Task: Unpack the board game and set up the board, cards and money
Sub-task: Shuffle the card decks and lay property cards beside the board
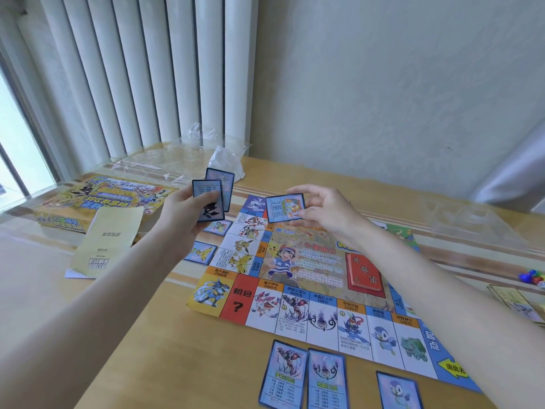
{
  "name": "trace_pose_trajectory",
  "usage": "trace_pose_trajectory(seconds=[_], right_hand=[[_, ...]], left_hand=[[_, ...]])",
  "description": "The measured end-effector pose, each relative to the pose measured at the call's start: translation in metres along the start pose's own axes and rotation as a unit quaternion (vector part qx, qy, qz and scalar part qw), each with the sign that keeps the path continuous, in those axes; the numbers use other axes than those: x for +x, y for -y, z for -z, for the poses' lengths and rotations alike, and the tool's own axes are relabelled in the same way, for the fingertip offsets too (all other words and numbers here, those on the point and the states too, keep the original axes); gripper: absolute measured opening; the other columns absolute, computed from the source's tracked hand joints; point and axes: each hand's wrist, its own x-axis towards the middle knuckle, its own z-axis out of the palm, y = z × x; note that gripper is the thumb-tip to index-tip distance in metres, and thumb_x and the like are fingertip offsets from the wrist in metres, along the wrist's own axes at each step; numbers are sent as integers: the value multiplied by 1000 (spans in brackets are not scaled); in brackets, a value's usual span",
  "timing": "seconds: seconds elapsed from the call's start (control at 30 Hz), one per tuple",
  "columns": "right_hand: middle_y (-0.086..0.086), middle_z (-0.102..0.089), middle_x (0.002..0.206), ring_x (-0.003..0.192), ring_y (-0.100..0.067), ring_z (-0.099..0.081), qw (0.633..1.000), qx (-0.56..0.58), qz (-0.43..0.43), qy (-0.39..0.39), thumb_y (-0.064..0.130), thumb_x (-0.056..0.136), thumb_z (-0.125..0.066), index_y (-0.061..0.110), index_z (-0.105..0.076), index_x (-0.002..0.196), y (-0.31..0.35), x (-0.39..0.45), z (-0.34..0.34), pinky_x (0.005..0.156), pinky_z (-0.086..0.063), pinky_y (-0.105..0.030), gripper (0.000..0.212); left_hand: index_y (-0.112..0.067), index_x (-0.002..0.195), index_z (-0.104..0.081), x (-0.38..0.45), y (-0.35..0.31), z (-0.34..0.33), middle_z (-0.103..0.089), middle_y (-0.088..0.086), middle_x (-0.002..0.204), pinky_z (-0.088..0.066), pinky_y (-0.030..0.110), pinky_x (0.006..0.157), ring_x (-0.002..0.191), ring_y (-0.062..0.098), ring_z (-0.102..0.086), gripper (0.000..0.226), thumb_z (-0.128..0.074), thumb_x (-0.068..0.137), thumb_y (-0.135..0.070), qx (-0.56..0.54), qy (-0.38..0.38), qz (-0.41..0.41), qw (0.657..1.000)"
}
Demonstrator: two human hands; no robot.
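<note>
While three blue-bordered cards [309,376] lie face up on the wooden bench [165,349] along the near edge of the game board [295,290], both hands hang raised above the board's far corner. The board is unfolded flat, with a red deck [365,271] resting on its middle panel. Two more blue cards [203,250] lie on the bench just beside the board's left edge. The left hand [184,215] grips a small fan of cards [211,196], thumb curled over the front one, a second card showing behind it. The right hand [321,211] pinches a single card [285,207] by its right side between thumb and fingers [298,190], held face up over the board's far left corner. At the far right edge, coloured dice [532,277] sit beside a stack of paper money [516,302]. To the left, a folded yellow instruction sheet [109,240] leans on the yellow game box [100,202]. Beyond them lie crumpled clear wrap [188,154], and a clear plastic tray [469,222] at the right, before white vertical blinds [147,69] and the wall.
</note>
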Motion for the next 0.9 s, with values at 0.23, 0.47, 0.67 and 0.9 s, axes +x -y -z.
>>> trace_pose_trajectory(seconds=[0.23, 0.47, 0.67, 0.9], right_hand=[[-13, -66, 97, 77, -15, -67, 999, -37, -1, -27, -9, 87, -56, 15, -60, 107, -3, 8, -3, 63, -58, -24, 32], [-13, -70, 100, 85, -24, -67, 998, -45, -4, 34, -6, 86, -58, 15, -62, 114, -7, 11, -7, 79, -55, -35, 36], [-13, -67, 105, 90, -17, -65, 996, -24, 5, 89, -11, 87, -54, 6, -57, 124, -5, 11, -9, 68, -55, -20, 41], [-9, -67, 90, 76, -15, -65, 998, 5, -11, 62, -5, 87, -58, 12, -56, 94, -5, 4, 3, 59, -56, -24, 18]], left_hand=[[-14, 99, -59, 8, -4, 9, -63, 6, 88, -51, 28, 73, 79, 18, -60, 15, -56, 90, -3, -4, -14, -14, 1000], [-14, 101, -59, 10, 2, 10, -63, 6, 90, -51, 33, 80, 82, 19, -60, 15, -56, 90, -4, -3, -16, 1, 1000], [-11, 110, -58, 10, 8, 8, -63, 5, 92, -50, 33, 80, 84, 19, -59, 21, -57, 90, -6, 9, -10, 9, 1000], [-11, 109, -58, 6, 14, -5, -63, 6, 92, -52, 31, 78, 83, 19, -60, 21, -58, 90, -6, 12, 9, 22, 1000]])
